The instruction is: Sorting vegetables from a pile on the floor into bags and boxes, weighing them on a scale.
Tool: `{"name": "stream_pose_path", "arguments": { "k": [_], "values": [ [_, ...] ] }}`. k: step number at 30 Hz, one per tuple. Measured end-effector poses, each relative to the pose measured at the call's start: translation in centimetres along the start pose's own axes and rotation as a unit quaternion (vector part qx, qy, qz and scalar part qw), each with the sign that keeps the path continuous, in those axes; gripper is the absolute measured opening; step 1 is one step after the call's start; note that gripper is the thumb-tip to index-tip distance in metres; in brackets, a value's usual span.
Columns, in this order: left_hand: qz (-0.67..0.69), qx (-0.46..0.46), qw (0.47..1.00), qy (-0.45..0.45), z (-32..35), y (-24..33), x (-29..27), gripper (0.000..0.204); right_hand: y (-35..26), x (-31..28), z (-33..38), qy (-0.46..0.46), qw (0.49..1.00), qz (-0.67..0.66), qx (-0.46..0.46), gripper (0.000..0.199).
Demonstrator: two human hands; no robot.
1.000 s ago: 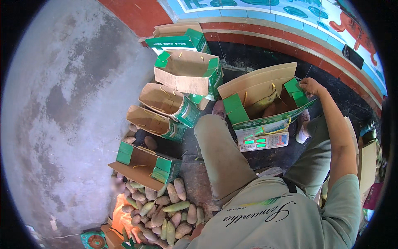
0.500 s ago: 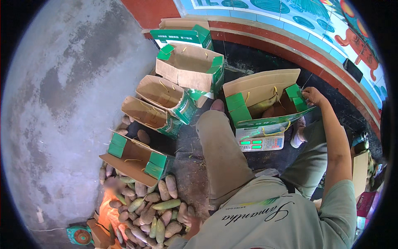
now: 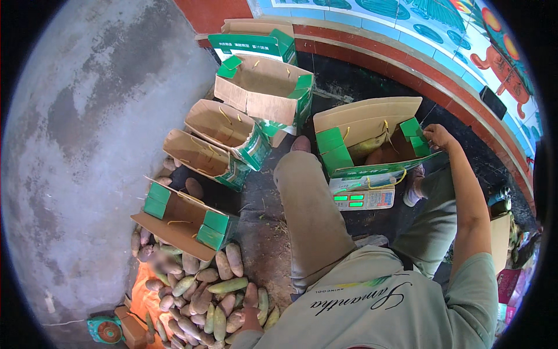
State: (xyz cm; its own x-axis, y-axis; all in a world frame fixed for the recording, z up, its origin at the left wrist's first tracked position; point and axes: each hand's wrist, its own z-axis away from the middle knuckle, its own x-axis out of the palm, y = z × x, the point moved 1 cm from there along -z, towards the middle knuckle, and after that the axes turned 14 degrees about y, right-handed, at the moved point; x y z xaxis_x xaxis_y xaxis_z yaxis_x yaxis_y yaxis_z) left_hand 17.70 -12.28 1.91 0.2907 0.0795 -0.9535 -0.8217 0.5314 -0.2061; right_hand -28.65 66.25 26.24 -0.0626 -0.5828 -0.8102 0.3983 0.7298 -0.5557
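Note:
A cardboard box (image 3: 366, 122) with green flaps and yellow cord handles sits open on a digital scale (image 3: 363, 200) in front of me. Inside lie a long pale-green vegetable (image 3: 367, 145) and a brownish one. My right hand (image 3: 439, 137) is closed on the box's right edge, beside a green flap. Low in the view, my left hand (image 3: 251, 321) reaches into a heap of long, rounded vegetables (image 3: 200, 299), some pinkish-brown and some green. It meets the lower end of a reddish-brown vegetable (image 3: 250, 295); its fingers are too unclear to tell whether they grip it.
Several open green-and-white cardboard boxes (image 3: 261, 87) stand in a row to the left, the nearest box (image 3: 183, 218) beside the heap. Orange cloth (image 3: 145, 294) lies under part of it. A grey wall (image 3: 104, 145) rises left; a red-edged tiled wall (image 3: 418, 58) curves behind.
My left hand has moved left along the heap, onto the reddish-brown vegetable's lower end. My right hand stays at the box edge. The whole view has shifted slightly.

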Motion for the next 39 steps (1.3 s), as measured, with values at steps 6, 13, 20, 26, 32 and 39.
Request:
{"name": "stream_pose_path", "arguments": {
  "k": [6, 13, 20, 26, 32, 39],
  "values": [
    [-0.033, -0.027, 0.999, -0.013, -0.7, -0.9, 1.2, 0.029, -0.3, -0.1, 0.1, 0.002, 1.0, 0.006, 0.001, 0.025],
    [-0.071, -0.056, 0.996, -0.027, -1.2, -1.8, 2.8, 0.03, -0.5, -0.2, 0.4, -0.008, 0.999, 0.032, -0.007, 0.025],
    [-0.112, -0.099, 0.988, -0.032, -1.5, -3.7, 4.2, 0.031, -1.6, 0.6, 0.1, -0.016, 1.0, 0.021, 0.002, 0.025],
    [-0.259, 0.096, 0.943, -0.183, -0.8, 2.3, -2.5, 0.041, -0.1, -0.6, 1.3, 0.01, 0.999, 0.033, 0.017, 0.026],
    [-0.296, 0.182, 0.922, -0.17, -0.3, 0.4, 0.9, 0.042, -0.6, -0.1, 1.0, 0.01, 0.999, 0.034, 0.025, 0.028],
    [-0.246, 0.257, 0.923, -0.147, -0.6, -0.4, 2.4, 0.049, -0.7, 0.1, 1.3, 0.008, 0.999, 0.046, 0.018, 0.024]
  ]
}}
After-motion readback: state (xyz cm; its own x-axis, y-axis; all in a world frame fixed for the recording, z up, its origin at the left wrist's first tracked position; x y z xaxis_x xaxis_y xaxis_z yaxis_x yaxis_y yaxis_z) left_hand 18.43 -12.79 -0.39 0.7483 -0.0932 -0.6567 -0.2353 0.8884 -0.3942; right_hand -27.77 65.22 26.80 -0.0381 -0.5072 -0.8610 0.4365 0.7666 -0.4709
